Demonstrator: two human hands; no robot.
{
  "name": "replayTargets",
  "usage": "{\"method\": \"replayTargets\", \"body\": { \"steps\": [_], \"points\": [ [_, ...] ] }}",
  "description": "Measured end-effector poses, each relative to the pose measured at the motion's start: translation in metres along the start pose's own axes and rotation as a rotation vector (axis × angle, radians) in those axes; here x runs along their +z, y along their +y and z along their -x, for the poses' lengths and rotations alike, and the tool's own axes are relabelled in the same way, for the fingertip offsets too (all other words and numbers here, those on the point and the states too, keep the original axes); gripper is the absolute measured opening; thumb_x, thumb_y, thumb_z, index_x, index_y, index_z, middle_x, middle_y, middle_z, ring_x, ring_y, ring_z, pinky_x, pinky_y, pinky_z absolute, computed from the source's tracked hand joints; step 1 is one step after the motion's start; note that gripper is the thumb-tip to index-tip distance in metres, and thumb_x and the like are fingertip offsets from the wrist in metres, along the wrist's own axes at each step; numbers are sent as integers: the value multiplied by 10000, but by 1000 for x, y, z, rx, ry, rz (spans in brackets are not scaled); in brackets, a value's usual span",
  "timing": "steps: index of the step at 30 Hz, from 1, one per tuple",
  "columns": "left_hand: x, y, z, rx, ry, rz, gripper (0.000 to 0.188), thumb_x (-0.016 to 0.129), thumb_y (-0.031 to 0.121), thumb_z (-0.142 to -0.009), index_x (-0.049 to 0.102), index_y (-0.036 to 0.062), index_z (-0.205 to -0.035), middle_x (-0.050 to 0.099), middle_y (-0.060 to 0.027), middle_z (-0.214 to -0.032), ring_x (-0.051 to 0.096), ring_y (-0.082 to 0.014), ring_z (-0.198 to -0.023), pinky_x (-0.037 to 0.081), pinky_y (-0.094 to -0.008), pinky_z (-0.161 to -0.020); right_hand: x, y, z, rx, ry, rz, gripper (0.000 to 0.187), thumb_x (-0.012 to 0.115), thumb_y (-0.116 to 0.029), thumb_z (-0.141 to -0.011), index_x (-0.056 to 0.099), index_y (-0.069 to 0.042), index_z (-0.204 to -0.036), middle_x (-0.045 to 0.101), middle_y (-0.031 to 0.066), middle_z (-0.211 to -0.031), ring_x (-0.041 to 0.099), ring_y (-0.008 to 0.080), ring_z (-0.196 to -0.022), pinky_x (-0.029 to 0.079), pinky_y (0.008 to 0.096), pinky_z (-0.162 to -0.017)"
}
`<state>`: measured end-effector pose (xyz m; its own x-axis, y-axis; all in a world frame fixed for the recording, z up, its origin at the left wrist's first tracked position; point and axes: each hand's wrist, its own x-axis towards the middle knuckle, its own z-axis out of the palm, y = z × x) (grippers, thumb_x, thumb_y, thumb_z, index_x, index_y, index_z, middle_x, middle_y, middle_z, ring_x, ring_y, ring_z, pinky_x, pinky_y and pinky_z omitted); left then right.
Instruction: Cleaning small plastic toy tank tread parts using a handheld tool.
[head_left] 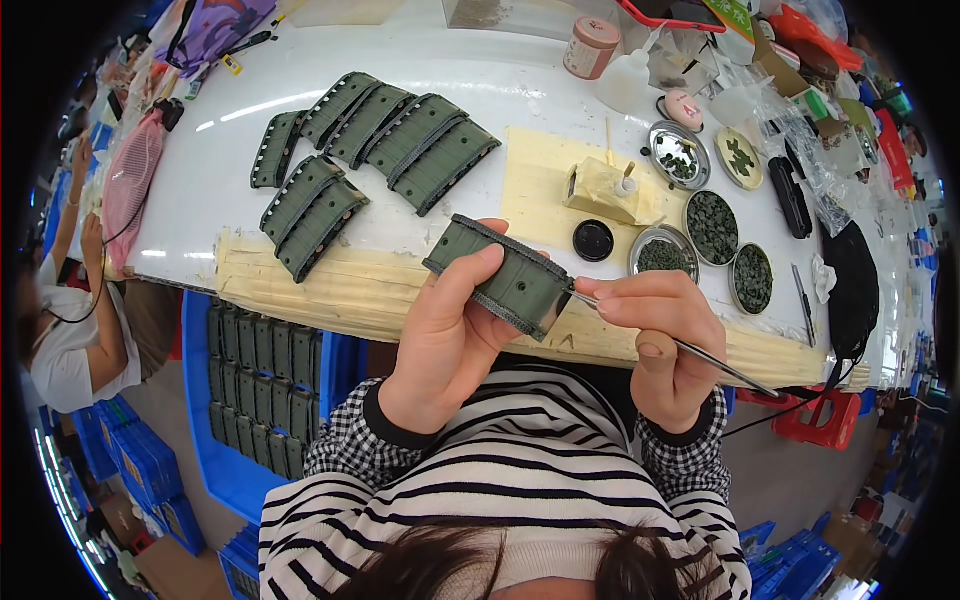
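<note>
In my left hand (440, 345) is a curved green plastic part (505, 275) with dark ribbed edges and small holes, held over the table's front edge with the thumb on its face. My right hand (665, 340) grips a thin metal tweezers-like tool (725, 368), its tip touching or very near the part's right end. Whatever lies at the tip is too small to make out. Several similar green parts (385, 135) lie in a group on the white table, left of and beyond my hands.
Round tins of small dark green pieces (712, 228) stand at right, beside a black round lid (593, 240) and a taped block (605, 192). A blue crate (205, 400) holding rows of green parts sits below the table at left. Another person (85, 330) works at far left.
</note>
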<state>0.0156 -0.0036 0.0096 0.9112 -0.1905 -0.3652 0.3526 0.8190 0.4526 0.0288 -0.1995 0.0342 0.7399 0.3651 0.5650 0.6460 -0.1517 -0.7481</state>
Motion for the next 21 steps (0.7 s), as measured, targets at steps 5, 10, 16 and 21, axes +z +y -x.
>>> {"method": "replayTargets", "body": {
  "steps": [5,10,16,21],
  "points": [
    [-1,0,0,-5,3,6,323,533,160,-944,469,72,-1249,632,-161,-1084,635,-210,-1017,564,-346,-824,1,0,0,9,-7,10,142,606,-11,-851,655,22,-979,671,140,-951,669,257,-890,542,315,-759],
    [0,0,0,-10,21,-1,329,535,169,-944,466,73,-1251,634,-165,-1083,641,-212,-998,562,-346,-823,0,0,-1,2,-14,21,146,609,-12,-851,657,19,-985,669,143,-946,671,256,-886,544,314,-753],
    [-1,0,0,-7,27,-1,326,534,174,-943,467,72,-1246,632,-168,-1085,645,-217,-985,561,-344,-815,1,-3,-1,14,-34,53,174,645,4,-809,663,10,-982,662,144,-956,679,267,-897,552,310,-739],
    [0,-1,0,1,40,1,324,534,178,-939,469,71,-1238,631,-167,-1079,646,-222,-973,562,-344,-806,2,-6,-1,13,-26,74,193,660,4,-791,666,13,-984,663,147,-957,680,266,-902,553,313,-734]
  ]
}}
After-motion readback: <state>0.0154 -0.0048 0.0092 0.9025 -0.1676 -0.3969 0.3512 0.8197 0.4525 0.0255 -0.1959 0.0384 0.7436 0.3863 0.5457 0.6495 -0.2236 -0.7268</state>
